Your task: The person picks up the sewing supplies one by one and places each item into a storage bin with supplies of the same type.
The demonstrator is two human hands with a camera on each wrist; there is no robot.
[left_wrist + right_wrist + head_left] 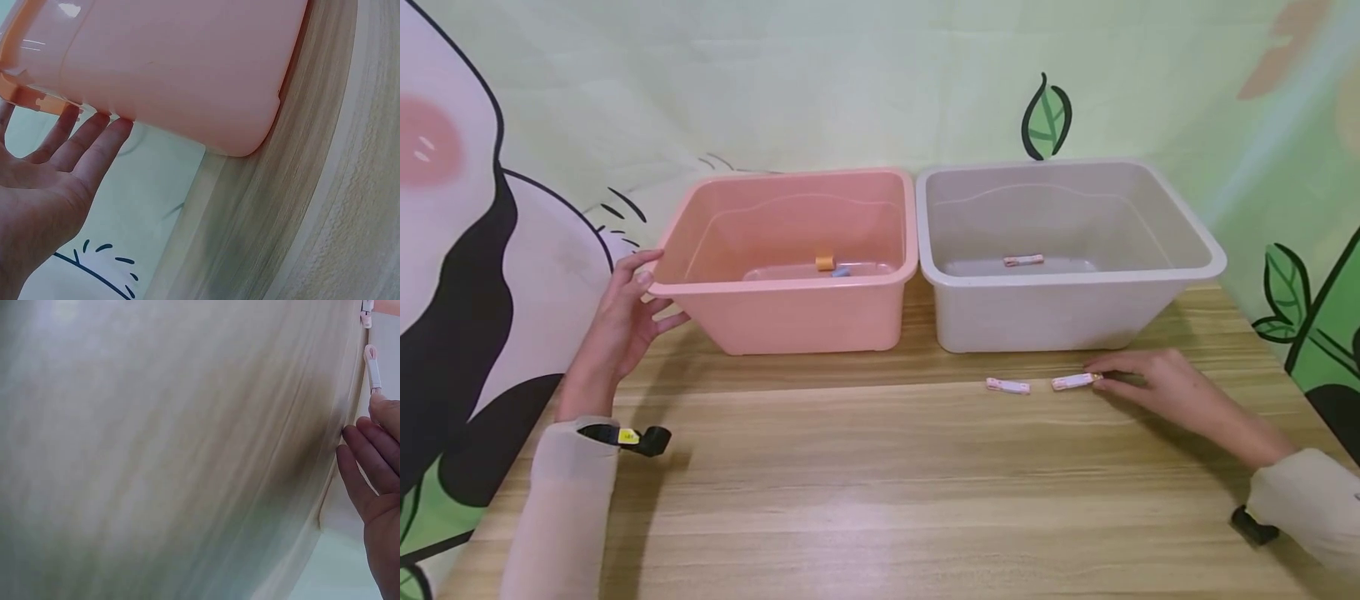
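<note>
My left hand (625,312) grips the left rim of the pink bin (805,321), thumb side at the top and several fingers (103,147) under the rim against the outer wall. With thumb and index finger, my right hand (1172,387) pinches the right end of a small pink skein of thread with a white band (1072,381), low over the table in front of the grey bin (1037,317). The remaining fingers are extended in the right wrist view. Just left of it lies a similar skein (1008,386). Another skein (1024,260) lies inside the grey bin.
Inside the pink bin are an orange spool (825,262) and a small blue piece (841,272), partly hidden by the front rim. Both bins stand side by side on the wood-grain table (850,475), against a printed cloth backdrop (850,83).
</note>
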